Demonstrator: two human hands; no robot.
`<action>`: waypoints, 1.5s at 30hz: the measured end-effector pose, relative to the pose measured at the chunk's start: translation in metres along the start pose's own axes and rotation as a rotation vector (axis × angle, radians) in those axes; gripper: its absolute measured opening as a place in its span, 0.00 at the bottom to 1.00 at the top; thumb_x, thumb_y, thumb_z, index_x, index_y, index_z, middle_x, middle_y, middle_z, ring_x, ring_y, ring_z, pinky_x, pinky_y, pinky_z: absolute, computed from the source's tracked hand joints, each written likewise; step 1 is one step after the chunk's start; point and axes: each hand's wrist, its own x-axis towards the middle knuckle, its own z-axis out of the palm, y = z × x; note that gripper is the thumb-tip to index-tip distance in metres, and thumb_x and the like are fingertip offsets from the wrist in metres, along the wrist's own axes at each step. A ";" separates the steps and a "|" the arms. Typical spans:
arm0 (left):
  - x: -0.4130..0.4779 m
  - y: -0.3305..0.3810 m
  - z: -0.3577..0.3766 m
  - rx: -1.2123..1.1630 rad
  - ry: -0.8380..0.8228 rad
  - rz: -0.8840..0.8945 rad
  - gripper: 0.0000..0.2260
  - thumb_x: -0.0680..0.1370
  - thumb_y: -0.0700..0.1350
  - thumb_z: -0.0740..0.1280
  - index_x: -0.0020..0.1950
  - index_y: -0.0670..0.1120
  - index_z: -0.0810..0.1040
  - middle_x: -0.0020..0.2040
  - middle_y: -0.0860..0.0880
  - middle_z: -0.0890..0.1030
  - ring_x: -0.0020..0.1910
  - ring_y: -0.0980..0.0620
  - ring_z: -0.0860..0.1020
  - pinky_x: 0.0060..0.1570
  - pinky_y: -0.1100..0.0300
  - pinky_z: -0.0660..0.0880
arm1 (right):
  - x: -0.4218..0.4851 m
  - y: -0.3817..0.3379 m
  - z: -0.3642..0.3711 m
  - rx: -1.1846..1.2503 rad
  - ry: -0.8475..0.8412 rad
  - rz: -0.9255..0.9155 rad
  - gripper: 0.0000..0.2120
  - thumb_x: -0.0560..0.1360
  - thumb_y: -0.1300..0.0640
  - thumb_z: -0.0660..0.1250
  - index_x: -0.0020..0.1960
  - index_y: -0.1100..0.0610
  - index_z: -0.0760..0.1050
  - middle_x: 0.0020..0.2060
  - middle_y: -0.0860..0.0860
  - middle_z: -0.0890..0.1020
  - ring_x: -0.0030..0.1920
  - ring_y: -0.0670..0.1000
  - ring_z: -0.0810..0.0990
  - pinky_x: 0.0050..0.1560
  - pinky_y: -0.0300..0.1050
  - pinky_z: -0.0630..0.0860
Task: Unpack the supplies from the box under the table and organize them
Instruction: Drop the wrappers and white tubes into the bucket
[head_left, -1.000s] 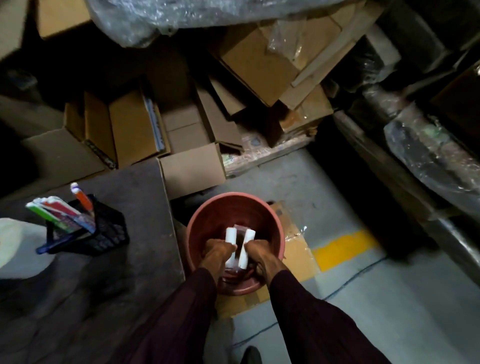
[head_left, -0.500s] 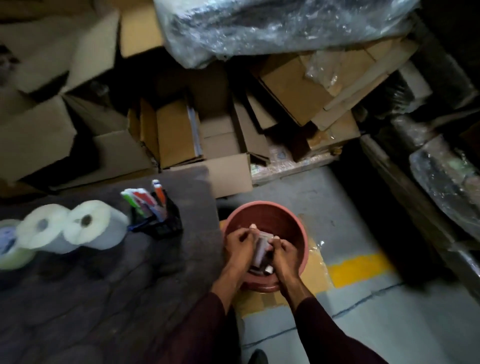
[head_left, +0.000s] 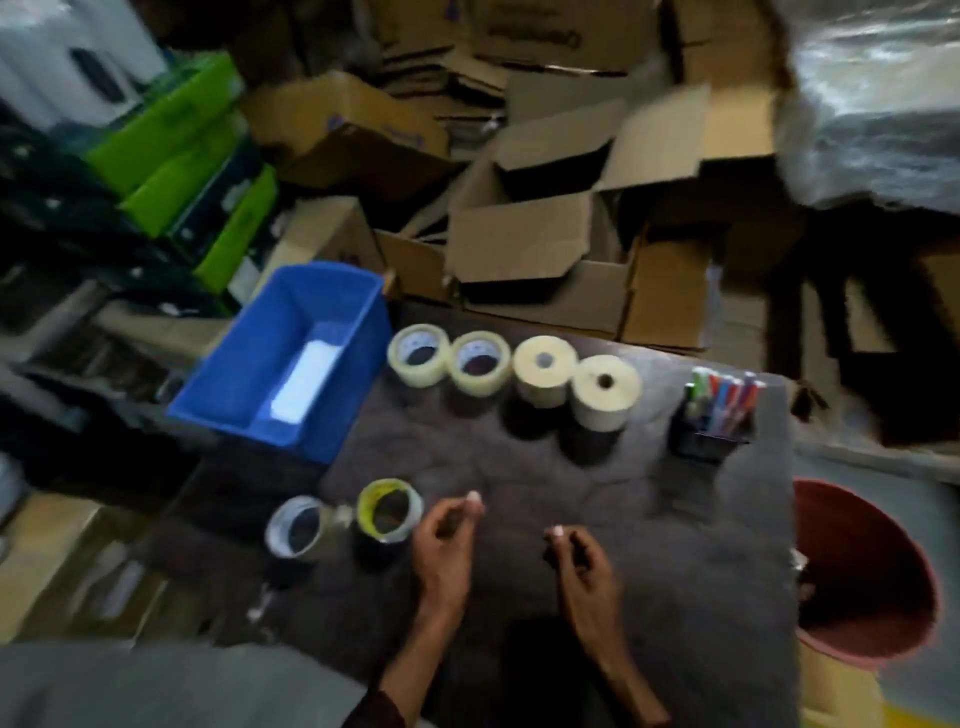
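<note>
Both hands hover low over the dark, mottled table (head_left: 675, 545) at about 6 o'clock. The left hand (head_left: 444, 540) and right hand (head_left: 584, 558) are a little apart, the fingers of each curled narrowly inward with a pale spot at the tip. Motion blur makes it impossible to tell whether either pinches something small. Just at 9 o'clock of the left hand stands a tape roll with a yellow core (head_left: 370, 512), and beside it a second roll with a pale rim (head_left: 275, 525). Across the table's far edge, around 12 o'clock, four cylinders stand in a row: two glossy clear tape rolls (head_left: 415, 375) (head_left: 480, 382), then two matte cream paper rolls (head_left: 540, 382) (head_left: 605, 405) with small round cores. At 2 o'clock a square black mesh holder (head_left: 701, 444) carries coloured markers (head_left: 727, 400). At 10 o'clock a rectangular blue plastic bin (head_left: 244, 384) holds a flat white item (head_left: 309, 382). Off the table at 4 o'clock sits a round, smooth reddish tub (head_left: 872, 571). Open cardboard boxes (head_left: 519, 244) are heaped beyond, with green boxes (head_left: 171, 124) at 10 o'clock and crinkled plastic wrap (head_left: 883, 104) at 1 o'clock.
</note>
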 end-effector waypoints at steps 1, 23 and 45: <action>0.016 -0.002 -0.033 0.025 0.062 0.029 0.04 0.75 0.41 0.71 0.40 0.44 0.81 0.38 0.46 0.82 0.42 0.50 0.79 0.43 0.63 0.75 | -0.004 -0.004 0.027 -0.053 -0.048 -0.023 0.14 0.74 0.32 0.62 0.49 0.39 0.79 0.43 0.41 0.84 0.45 0.42 0.82 0.51 0.48 0.80; 0.155 -0.084 -0.239 1.076 -0.289 0.443 0.37 0.73 0.62 0.67 0.78 0.54 0.59 0.77 0.46 0.62 0.72 0.42 0.65 0.68 0.49 0.68 | 0.015 -0.027 0.234 -1.156 -0.486 -0.440 0.36 0.78 0.34 0.52 0.81 0.47 0.47 0.79 0.58 0.56 0.79 0.63 0.54 0.75 0.62 0.60; 0.091 -0.013 -0.063 0.873 -0.491 0.797 0.35 0.68 0.65 0.70 0.72 0.50 0.71 0.68 0.44 0.73 0.67 0.44 0.72 0.65 0.51 0.69 | 0.004 -0.045 0.043 -0.989 0.130 -0.358 0.27 0.76 0.39 0.62 0.73 0.45 0.70 0.68 0.53 0.75 0.65 0.58 0.73 0.63 0.53 0.74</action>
